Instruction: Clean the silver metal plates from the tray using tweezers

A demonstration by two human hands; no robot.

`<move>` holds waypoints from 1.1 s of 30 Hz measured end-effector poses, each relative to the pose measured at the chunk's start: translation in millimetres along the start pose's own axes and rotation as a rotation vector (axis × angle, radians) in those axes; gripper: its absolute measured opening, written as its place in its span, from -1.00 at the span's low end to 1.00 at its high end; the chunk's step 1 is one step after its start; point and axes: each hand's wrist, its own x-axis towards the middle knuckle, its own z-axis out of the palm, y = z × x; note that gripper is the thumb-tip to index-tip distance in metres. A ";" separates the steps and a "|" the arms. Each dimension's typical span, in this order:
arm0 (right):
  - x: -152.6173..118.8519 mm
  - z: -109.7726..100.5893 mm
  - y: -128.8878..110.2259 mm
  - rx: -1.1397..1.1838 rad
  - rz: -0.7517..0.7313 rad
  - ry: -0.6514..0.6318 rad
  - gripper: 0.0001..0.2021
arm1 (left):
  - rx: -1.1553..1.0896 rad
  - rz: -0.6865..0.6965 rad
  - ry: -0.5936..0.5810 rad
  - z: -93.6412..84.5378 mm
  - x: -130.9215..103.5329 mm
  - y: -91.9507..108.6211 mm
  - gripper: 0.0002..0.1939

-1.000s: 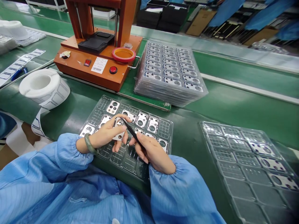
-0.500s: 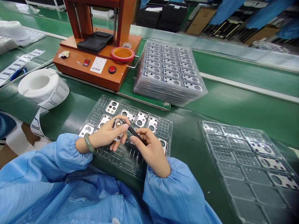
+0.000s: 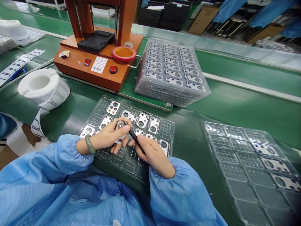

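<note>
Between the thumb and fingers of my left hand [image 3: 114, 133] is a small silver plate [image 3: 120, 137] with round holes, partly covered by the fingers. My right hand [image 3: 151, 152] grips a slim black tool [image 3: 136, 139], perhaps tweezers; its upper end meets the plate's edge near my left thumb. Both hands are over a clear plastic tray [image 3: 118, 161] with moulded pockets. Several similar metal plates [image 3: 142, 120] lie in its upper pockets, while the pockets nearest me hold none. The tool's exact tip is hidden by my left fingers.
An orange press [image 3: 94, 67] with a red tape roll [image 3: 124, 54] stands behind the tray. To its right is a wrapped stack of filled trays [image 3: 172, 70]. A roll of labels [image 3: 44, 86] sits left. Another clear tray [image 3: 249, 175] lies at right with a few plates.
My right hand has shifted slightly right and down and turned, so the black tool stands steeper. The left hand keeps the silver plate in nearly the same place.
</note>
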 end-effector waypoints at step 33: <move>-1.4 1.3 -3.5 -0.316 -0.099 0.141 -0.58 | -0.006 -0.043 -0.062 -0.2 0.2 0.8 -0.68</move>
